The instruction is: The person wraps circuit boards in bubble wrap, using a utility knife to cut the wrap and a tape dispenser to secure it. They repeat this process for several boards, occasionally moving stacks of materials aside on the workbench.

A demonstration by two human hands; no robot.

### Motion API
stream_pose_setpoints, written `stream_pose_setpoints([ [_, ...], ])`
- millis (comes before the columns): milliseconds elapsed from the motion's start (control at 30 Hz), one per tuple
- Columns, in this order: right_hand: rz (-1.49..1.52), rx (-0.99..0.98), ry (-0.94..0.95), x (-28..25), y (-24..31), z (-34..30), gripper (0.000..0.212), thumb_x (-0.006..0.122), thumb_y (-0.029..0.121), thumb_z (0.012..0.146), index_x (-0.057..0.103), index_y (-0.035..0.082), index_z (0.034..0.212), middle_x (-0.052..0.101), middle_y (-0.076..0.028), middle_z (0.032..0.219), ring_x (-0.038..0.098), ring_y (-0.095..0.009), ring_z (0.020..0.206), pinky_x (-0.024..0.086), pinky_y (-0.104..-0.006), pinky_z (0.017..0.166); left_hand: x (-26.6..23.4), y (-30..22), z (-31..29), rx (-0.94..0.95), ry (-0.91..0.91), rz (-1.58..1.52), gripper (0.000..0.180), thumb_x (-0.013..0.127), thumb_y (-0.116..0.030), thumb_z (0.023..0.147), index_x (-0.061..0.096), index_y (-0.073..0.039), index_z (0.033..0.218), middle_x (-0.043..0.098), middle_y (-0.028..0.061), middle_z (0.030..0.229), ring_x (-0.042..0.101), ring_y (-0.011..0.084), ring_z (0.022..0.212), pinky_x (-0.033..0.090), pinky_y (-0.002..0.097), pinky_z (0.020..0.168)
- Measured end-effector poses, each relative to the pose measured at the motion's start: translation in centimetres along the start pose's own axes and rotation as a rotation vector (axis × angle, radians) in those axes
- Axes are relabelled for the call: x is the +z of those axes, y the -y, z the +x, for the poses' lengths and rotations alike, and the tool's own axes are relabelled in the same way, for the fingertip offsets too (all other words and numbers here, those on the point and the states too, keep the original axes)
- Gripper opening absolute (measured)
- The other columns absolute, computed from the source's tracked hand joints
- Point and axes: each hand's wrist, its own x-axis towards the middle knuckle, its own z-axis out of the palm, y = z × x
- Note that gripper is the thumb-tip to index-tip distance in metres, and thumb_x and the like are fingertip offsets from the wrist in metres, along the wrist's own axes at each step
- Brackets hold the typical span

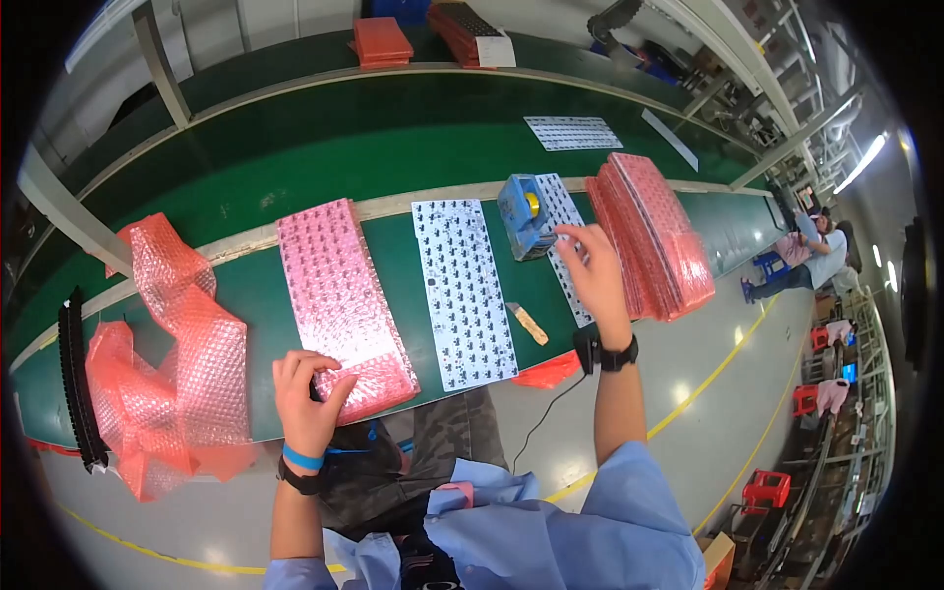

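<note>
My left hand (307, 395) rests at the near end of a pink bubble-wrap pack (339, 285), with fingers curved and thumb apart. A small dark patch under the fingers cannot be made out. My right hand (596, 275) is beside a blue tape dispenser (515, 211) with a yellow-cored roll. Its thumb and forefinger come together by the dispenser's near end; what is between them is too small to tell. Between the hands lies a white perforated keyboard plate (462, 295). A similar plate (562, 202) lies partly beneath the right hand.
Crumpled pink bubble wrap (192, 364) and a black strip (77, 383) lie at left. A wrapped stack (649, 236) stands at right. Near the bench edge lies a box cutter-like tool (529, 324). Another plate (573, 134) sits on the green belt (393, 118). A person (821, 256) sits far right.
</note>
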Motion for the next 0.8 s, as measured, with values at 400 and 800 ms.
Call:
stream_pose_setpoints([
  [400, 0.486, 0.452, 0.283, 3.8, -5.1, 4.4, 0.025, 0.075, 0.024, 0.098, 0.079, -0.001, 0.102, 0.07, -0.001, 0.091, 0.059, -0.011, 0.077, 0.048, -0.0248, 0.077, -0.1, 0.4, 0.0, -0.04, 0.01, -0.023, 0.028, 0.09, -0.01, 0.072, 0.07, -0.007, 0.091, 0.063, 0.0069, 0.098, 0.056, 0.0289, 0.098, 0.046, 0.0393, 0.085],
  [800, 0.713, 0.656, 0.248, 3.0, -4.0, 4.1, 0.022, 0.078, 0.023, 0.096, 0.077, 0.001, 0.097, 0.068, 0.004, 0.086, 0.043, -0.002, 0.067, 0.033, -0.0199, 0.057, 0.0, 0.5, 0.2, -0.049, 0.026, -0.011, 0.03, 0.091, -0.009, 0.07, 0.07, -0.007, 0.092, 0.062, 0.0072, 0.098, 0.056, 0.0291, 0.098, 0.046, 0.0395, 0.085],
])
